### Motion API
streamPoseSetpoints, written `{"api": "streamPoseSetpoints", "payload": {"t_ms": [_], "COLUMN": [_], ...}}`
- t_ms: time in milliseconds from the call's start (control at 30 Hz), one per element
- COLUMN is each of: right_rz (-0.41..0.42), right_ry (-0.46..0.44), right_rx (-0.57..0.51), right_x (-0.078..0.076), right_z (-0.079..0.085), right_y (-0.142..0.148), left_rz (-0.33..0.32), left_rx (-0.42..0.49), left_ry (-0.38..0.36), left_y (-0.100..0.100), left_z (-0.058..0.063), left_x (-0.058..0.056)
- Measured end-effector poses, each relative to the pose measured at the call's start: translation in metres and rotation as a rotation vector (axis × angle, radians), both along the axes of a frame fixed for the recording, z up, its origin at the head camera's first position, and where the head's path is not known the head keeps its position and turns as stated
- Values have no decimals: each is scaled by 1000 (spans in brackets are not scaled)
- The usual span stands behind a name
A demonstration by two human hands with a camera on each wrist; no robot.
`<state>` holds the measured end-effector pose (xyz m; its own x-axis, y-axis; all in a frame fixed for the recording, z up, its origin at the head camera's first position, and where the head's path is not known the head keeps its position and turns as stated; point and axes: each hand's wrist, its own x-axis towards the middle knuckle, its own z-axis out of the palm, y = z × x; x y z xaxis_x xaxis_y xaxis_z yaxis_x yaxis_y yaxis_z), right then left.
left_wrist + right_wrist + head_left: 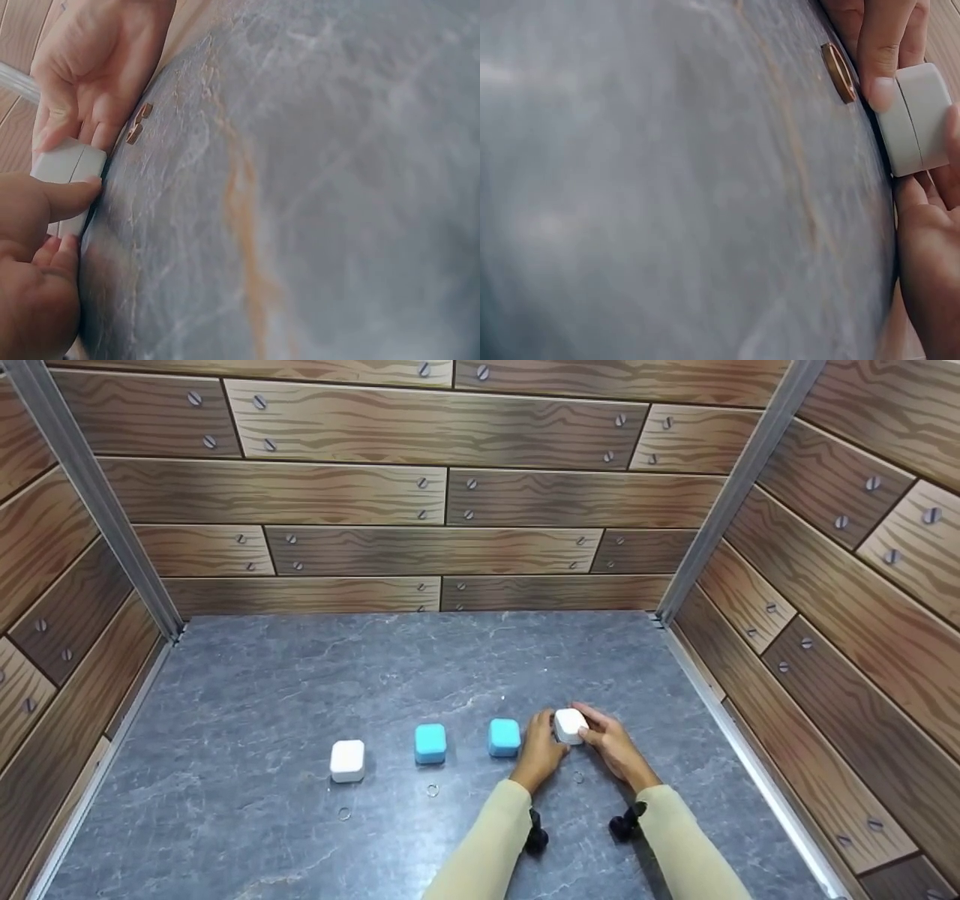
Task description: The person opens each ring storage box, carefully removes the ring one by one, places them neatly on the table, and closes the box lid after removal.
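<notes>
A small white ring box with rounded corners sits on the grey marbled table. My left hand grips its left side, thumb on the near face, while my right hand holds the right side with thumb and fingers. The left wrist view shows the seam round the white box closed, with the left thumb lying across it. In the right wrist view a ring is on the table just in front of the box. Nearest my left hand stands a turquoise ring box.
Farther left are another turquoise box and a second white box. A ring lies in front of that turquoise box, another ring before the white one. Wood-patterned walls enclose the table's back and sides.
</notes>
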<state>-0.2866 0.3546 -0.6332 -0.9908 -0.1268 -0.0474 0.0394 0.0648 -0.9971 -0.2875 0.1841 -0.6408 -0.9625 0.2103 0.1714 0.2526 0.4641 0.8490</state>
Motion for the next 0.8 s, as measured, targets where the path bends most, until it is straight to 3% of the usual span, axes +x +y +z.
{"api": "streamPoseSetpoints", "payload": {"t_ms": [333, 800], "right_rz": [31, -20], "right_ry": [-16, -27], "right_rx": [-13, -32], "right_x": [0, -1], "right_z": [-1, 1], "right_y": [1, -1], "left_rz": [-20, -35], "left_rx": [144, 218], "left_ry": [-62, -103], "left_y": [-1, 0], "left_z": [-1, -2], "left_x": [1, 1]}}
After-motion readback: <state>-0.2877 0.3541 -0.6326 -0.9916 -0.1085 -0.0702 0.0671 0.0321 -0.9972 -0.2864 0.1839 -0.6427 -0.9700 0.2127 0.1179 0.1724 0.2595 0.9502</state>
